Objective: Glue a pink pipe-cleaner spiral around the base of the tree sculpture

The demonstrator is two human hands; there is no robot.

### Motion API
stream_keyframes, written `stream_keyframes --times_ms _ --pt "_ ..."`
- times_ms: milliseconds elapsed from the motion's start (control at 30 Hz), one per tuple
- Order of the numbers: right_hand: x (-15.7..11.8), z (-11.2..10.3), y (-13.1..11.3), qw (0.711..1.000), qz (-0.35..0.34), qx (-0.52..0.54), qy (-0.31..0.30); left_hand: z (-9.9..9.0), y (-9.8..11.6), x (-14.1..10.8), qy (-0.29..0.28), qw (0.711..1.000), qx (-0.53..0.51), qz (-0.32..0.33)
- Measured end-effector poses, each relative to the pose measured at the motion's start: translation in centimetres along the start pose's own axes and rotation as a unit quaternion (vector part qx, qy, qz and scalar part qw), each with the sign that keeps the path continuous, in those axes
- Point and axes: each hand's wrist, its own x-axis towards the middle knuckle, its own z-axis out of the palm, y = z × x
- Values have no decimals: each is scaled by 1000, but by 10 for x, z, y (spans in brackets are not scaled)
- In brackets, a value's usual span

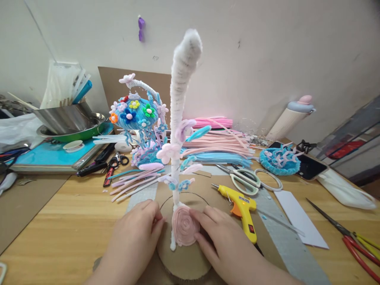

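Note:
A tall white stem (179, 91) wrapped in fuzzy pipe cleaner stands upright over a round cardboard disc (184, 263). Small pastel flowers and leaves stick out along its lower half. At its foot is a flat pink pipe-cleaner coil (186, 226), wound in a spiral. My right hand (227, 237) grips the coil's right side, index finger at the upper edge and thumb lower down. My left hand (135, 233) is at the disc's left edge, fingers curled and thumb against them; what they hold, if anything, is hidden.
A yellow glue gun (242, 206) lies right of the disc, with pale-handled scissors (245, 180) behind it and red-handled scissors (350, 237) far right. Pink and blue pipe cleaners (216, 146) are piled behind. A blue flowered pipe-cleaner piece (136, 113) stands back left, near a metal bowl (65, 118).

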Motion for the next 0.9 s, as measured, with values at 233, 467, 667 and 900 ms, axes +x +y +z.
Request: stream_keyframes --times_ms 233,467,667,900 --pt "-1 2 1 1000 -2 -2 3 6 -5 6 45 993 -112 9" --pt "-1 4 2 1000 -5 -5 6 21 -7 17 36 974 -219 55" --pt "0 3 1 1000 -6 -7 6 22 -7 22 26 977 -195 88" --pt "0 1 1 1000 -7 -4 9 23 -7 25 13 975 -197 101"
